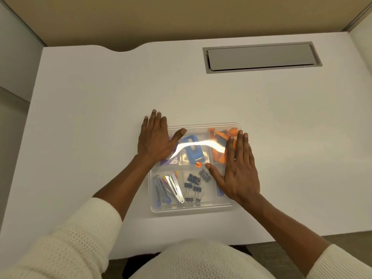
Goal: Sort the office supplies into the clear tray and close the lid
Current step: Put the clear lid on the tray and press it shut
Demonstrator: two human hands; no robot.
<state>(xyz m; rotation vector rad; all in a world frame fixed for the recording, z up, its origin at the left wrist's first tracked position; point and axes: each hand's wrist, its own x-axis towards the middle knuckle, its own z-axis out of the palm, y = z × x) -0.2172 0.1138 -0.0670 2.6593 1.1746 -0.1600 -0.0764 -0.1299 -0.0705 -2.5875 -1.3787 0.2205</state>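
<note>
Clear tray [193, 208] with lid [201, 126] on, resting at the near middle of the white bench [100, 117], contents visible through the plastic. From the head view: left hand [156, 137] spread flat, fingers extended, pressing on the lid's 10 o'clock corner, gripping nothing; right hand [239, 168] likewise flat and open along the 3 o'clock edge, thumb pointing inward over the lid, holding nothing. Inside, blue stapler [193, 149] at 12 o'clock, orange items [218, 152] at 2 o'clock, dark binder clips [194, 185] at 6 o'clock, metal and coloured tools [171, 187] at 8 o'clock. Bright glare streak across the lid between the hands. Grey cable hatch [261, 56] well apart at 1 o'clock on the bench. Cream knit sleeves [76, 244] pushed up both forearms.
</note>
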